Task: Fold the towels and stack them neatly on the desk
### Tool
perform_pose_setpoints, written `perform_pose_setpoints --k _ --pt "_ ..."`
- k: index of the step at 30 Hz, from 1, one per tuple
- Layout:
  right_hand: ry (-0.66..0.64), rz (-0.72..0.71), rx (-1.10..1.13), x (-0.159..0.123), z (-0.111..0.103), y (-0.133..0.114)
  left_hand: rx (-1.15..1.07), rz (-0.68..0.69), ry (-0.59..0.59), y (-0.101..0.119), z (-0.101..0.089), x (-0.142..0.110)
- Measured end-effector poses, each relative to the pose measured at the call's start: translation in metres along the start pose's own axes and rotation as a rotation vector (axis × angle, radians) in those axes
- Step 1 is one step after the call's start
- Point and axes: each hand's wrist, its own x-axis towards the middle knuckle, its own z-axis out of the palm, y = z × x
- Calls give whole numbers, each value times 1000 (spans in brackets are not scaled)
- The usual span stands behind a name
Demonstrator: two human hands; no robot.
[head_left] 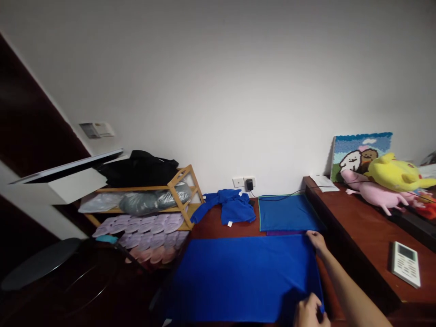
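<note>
A large blue cloth (pixel 245 277) is spread flat on the reddish-brown low table, with a small white tag at its near left. My right hand (pixel 317 243) pinches the cloth's far right corner between thumb and fingers. Lower down, my left hand (pixel 310 312) has its fingers closed on the near part of the same right edge; its lower part is cut off by the frame. Beyond the cloth lie a crumpled blue garment (pixel 235 206) with white tags and a folded blue-teal cloth (pixel 288 213) with a light green border.
At right, a higher wooden surface (pixel 361 227) bears a white remote control (pixel 406 264), plush toys (pixel 391 181) and a picture (pixel 361 154). A black charger (pixel 250 184) trails a cable along the wall. A shoe rack (pixel 185 181) and a dark stool (pixel 42 263) stand left.
</note>
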Motion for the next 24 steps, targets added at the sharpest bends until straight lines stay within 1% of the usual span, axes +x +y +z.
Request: perform_pose_setpoints --k 2,4,5,7,9,11,13,15,17,19,21,22,24 --pt "-81 -6 49 -2 7 -27 -91 -31 86 0 -41 -13" --pt "-193 -55 91 -6 23 -60 -221 -55 151 -4 -82 -26" --pt "-253 -94 108 -10 36 -79 -308 -64 182 -8 -103 -34" --pt "-374 -182 131 -21 69 -119 -480 -91 260 -19 -147 -51" --pt "-491 -271 135 -36 114 -160 -574 -130 357 -32 -195 -73" --pt "-602 -354 109 -57 166 -199 -568 -167 450 -49 -244 -98" --pt "-694 -431 47 -81 223 -234 -489 -210 541 -71 -291 -123" --pt "-759 -505 -45 -107 280 -261 -353 -263 640 -99 -331 -146" --pt "-798 -577 -158 -134 333 -280 -181 -337 715 -130 -360 -162" --pt "-818 -638 -282 -161 377 -288 -20 -444 730 -162 -378 -172" --pt "-822 -681 -406 -184 412 -288 103 -553 695 -191 -385 -175" --pt "-817 -697 -463 -193 425 -285 148 -594 671 -204 -386 -176" --pt "-798 -724 -553 -205 446 -277 215 -642 653 -226 -385 -176"
